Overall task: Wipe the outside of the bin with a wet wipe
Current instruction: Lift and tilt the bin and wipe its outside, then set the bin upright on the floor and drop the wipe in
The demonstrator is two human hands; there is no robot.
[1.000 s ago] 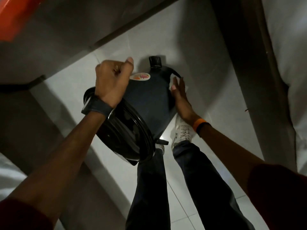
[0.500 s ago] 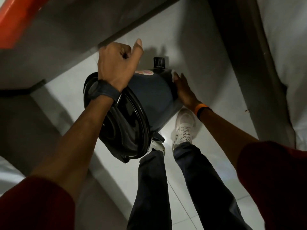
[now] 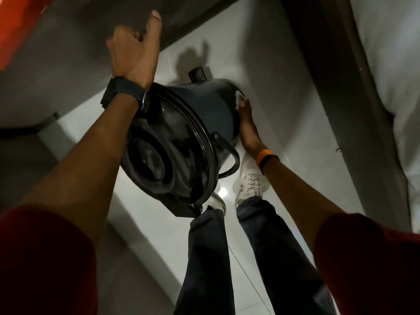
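A dark round bin (image 3: 211, 110) is tilted on its side above the floor, with its glossy black lid (image 3: 168, 151) facing me. My left hand (image 3: 134, 48) is raised over the bin's upper rim, fingers curled and thumb out; whatever it grips is hidden, and the wrist touches the rim. My right hand (image 3: 247, 126) lies flat against the bin's right side, pressing a white wet wipe (image 3: 239, 100) of which only a small edge shows past the fingertips. A black handle loop (image 3: 230, 162) hangs from the bin's side, and a black knob (image 3: 197, 74) sticks out at its far end.
My legs in dark trousers and white sneakers (image 3: 250, 183) stand on the pale tiled floor (image 3: 268, 64) right under the bin. A dark frame with white bedding (image 3: 386, 64) runs along the right. Grey furniture with an orange part (image 3: 16, 26) is at upper left.
The bin has swung so its lid faces me more. My left hand has risen above the rim. My right hand has slid along the bin's right side with the wipe.
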